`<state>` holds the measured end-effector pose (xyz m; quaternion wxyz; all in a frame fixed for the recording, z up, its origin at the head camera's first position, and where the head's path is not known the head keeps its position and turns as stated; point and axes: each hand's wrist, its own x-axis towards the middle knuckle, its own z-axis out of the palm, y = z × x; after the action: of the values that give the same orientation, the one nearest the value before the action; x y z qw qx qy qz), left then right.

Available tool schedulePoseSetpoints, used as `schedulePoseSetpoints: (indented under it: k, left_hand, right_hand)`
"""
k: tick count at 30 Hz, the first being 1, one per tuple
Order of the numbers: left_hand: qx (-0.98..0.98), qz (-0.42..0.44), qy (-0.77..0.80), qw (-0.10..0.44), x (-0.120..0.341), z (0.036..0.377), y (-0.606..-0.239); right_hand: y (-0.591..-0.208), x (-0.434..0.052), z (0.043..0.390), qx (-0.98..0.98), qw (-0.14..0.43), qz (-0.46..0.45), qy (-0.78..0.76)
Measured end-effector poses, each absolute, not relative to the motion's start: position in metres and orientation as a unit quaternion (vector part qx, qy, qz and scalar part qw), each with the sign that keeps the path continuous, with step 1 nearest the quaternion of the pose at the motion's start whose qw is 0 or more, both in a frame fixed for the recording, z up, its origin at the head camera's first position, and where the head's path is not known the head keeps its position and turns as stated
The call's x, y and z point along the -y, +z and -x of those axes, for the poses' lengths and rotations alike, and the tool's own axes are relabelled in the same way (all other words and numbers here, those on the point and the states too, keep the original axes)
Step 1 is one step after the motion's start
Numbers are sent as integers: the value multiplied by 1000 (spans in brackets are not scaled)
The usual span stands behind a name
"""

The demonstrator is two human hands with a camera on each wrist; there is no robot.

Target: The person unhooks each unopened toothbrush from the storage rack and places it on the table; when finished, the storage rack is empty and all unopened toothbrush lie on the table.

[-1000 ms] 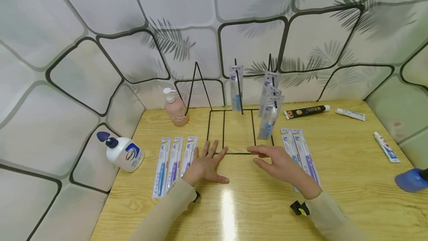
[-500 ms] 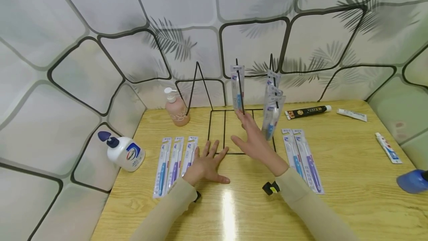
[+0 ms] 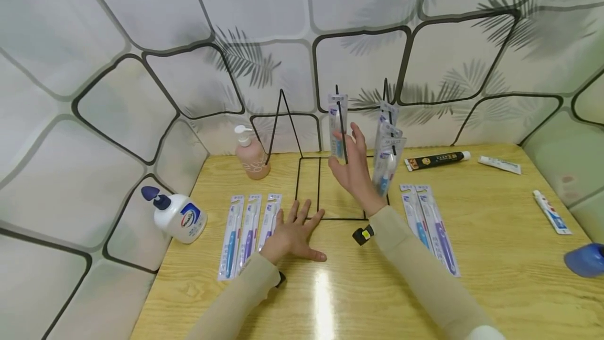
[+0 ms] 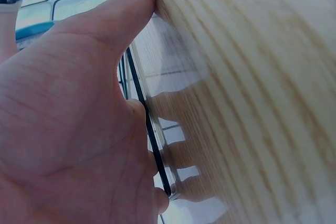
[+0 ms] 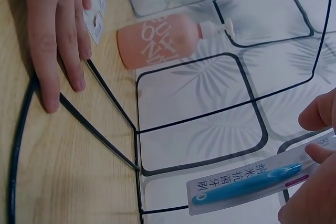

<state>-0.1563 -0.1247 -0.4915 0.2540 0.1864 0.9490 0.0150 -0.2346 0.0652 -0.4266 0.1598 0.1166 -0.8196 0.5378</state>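
Note:
My right hand (image 3: 354, 164) is raised at the middle arm of a black wire display rack (image 3: 319, 188), beside a packaged blue toothbrush (image 3: 337, 114) hanging there. In the right wrist view, a fingertip overlaps the edge of this toothbrush's pack (image 5: 236, 190) and another digit sits apart above it; whether they pinch it is unclear. My left hand (image 3: 291, 237) lies on the table with fingers spread, its fingertips at the rack's front left base. Several more packaged toothbrushes (image 3: 387, 164) hang on the right arm. The left arm (image 3: 278, 119) carries nothing.
Several packaged toothbrushes (image 3: 229, 240) lie left of the rack, and two more (image 3: 436, 232) lie right. A pink pump bottle (image 3: 254, 160) and a white one (image 3: 181, 219) stand left. Toothpaste tubes (image 3: 437, 160) and a blue object (image 3: 585, 260) lie right. A patterned wall rises behind.
My right hand has moved left and up from the rack's front right to the toothbrush on the middle arm. The left hand has stayed on the table.

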Motion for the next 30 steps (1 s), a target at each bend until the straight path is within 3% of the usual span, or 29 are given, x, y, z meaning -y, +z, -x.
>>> schedulePoseSetpoints:
  k: [8, 19, 30]
  left_hand:
    - [-949, -190, -2, 252, 124, 158, -496]
    - [-951, -194, -3, 241, 125, 157, -494]
    - [-950, -190, -4, 249, 124, 158, -496]
  right_hand:
    - [-428, -68, 251, 807, 198, -150, 536]
    - [-420, -68, 241, 796, 218, -162, 540]
    - [-428, -70, 209, 815, 176, -160, 529]
